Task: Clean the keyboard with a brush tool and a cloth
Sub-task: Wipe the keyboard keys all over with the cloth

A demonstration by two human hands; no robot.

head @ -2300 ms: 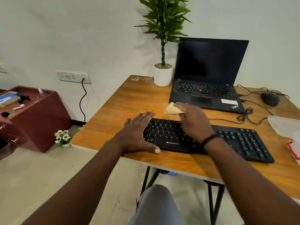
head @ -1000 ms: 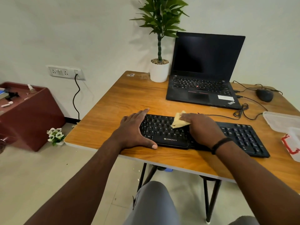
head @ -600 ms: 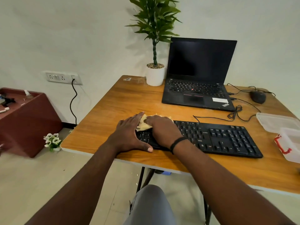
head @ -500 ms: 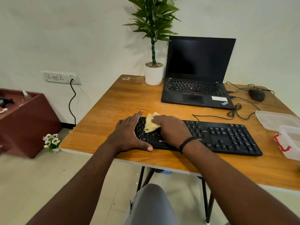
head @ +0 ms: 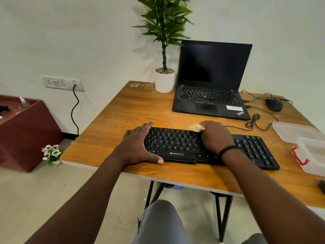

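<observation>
- On the wooden surface (head: pixel 123 110): black keyboard (head: pixel 175 143) near the front edge, in front of an open laptop (head: pixel 211 95).
- Left hand (head: pixel 139 143) lies flat, fingers straight, pressing the keyboard's left end, thumb along its front edge.
- Right hand (head: pixel 216 136) grips a yellow cloth (head: pixel 196 128), bunched on the top key rows, mid-keyboard.
- Clear plastic box (head: pixel 299 136) at the right, mouse (head: pixel 274 104) behind it.

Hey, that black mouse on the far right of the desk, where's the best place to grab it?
Probably from above, palm over the mouse's domed back, thumb and fingers on its two long sides. Its cable leaves the far end, so come from the near side.
</observation>
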